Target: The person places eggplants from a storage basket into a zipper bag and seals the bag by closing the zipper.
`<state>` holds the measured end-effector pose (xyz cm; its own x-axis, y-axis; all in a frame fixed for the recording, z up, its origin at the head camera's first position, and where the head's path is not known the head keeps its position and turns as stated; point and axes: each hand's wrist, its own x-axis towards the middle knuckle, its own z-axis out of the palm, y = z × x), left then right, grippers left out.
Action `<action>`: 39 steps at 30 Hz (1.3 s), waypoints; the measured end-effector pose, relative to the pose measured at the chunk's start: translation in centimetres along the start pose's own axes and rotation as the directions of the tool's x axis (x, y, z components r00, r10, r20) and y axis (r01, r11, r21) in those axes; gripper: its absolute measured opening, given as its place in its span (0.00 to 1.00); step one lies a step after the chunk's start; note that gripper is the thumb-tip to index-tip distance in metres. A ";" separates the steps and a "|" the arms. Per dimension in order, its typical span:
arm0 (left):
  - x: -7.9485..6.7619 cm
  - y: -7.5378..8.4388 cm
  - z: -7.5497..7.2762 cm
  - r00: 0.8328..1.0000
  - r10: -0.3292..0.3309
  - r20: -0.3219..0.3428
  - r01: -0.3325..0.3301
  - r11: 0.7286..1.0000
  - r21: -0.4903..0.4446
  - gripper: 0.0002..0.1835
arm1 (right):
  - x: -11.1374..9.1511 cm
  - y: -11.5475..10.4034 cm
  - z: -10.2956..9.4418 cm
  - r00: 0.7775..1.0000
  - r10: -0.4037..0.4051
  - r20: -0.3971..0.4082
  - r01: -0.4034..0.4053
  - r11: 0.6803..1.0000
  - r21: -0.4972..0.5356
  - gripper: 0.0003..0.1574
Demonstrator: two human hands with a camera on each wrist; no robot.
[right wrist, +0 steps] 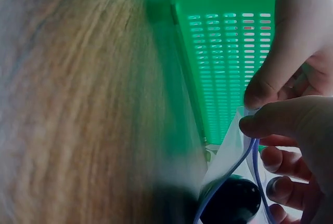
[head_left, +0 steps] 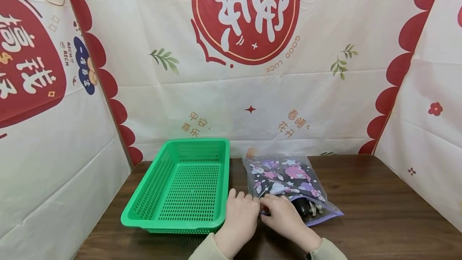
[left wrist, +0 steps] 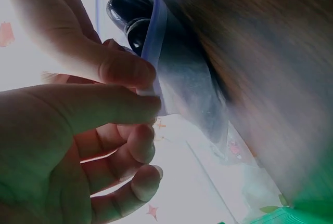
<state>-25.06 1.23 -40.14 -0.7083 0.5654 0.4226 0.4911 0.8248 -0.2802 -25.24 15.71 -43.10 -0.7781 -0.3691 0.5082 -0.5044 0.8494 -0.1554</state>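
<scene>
A clear zip-lock bag printed with pink and purple cartoon figures lies on the table, its purple-edged mouth gaping toward me. Inside, a glossy black rounded object shows beside some small silvery pieces; their kind is unclear. At the left corner of the mouth, my left hand pinches the bag's edge between thumb and fingers. Right against it, my right hand pinches the same zip edge, thumbs close together in both wrist views. The right wrist view shows the two purple zip strips parted below the fingertips.
Just left of my left hand stands a green perforated plastic basket with nothing seen in it. Both are on a dark wooden table. White printed cloth hangs behind the table and along both sides.
</scene>
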 end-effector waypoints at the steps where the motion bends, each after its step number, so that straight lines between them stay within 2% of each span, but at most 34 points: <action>1: 0.0 0.0 0.0 1.000 0.000 -0.002 0.000 1.000 0.001 0.09 | 0.0 0.0 0.0 1.000 -0.002 0.000 0.002 1.000 0.003 0.15; 11: 0.1 0.0 0.1 0.997 0.023 0.079 -0.025 1.000 0.014 0.07 | 0.1 -0.4 0.2 1.000 0.028 0.009 -0.029 0.998 0.058 0.16; 19: -0.1 -0.1 -0.2 0.994 0.047 0.094 -0.050 0.998 0.023 0.07 | -0.2 -0.8 0.5 0.999 0.042 -0.006 -0.041 0.996 0.075 0.14; 24: 0.1 -0.1 -0.1 0.992 0.050 0.118 -0.054 0.998 0.024 0.06 | -0.2 -0.6 0.6 1.000 0.016 -0.019 -0.015 0.998 0.066 0.15; 29: 0.3 0.0 0.1 0.988 0.044 0.149 -0.046 0.999 0.011 0.06 | 0.0 -0.3 0.3 1.000 -0.018 0.003 0.018 0.999 0.028 0.20; 34: 0.5 0.0 -0.1 0.985 0.034 0.169 -0.036 0.999 0.005 0.06 | 0.2 -0.2 -0.1 0.999 -0.050 0.010 0.050 0.999 0.002 0.20; 39: 0.5 -0.1 -0.1 0.986 0.032 0.164 -0.032 0.999 -0.002 0.05 | 0.1 -0.3 0.2 1.000 -0.018 0.000 0.017 0.999 0.032 0.17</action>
<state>-25.42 1.43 -39.84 -0.7657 0.5854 0.2664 0.5149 0.8061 -0.2916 -25.17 15.34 -43.16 -0.7692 -0.3839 0.5109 -0.5298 0.8301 -0.1738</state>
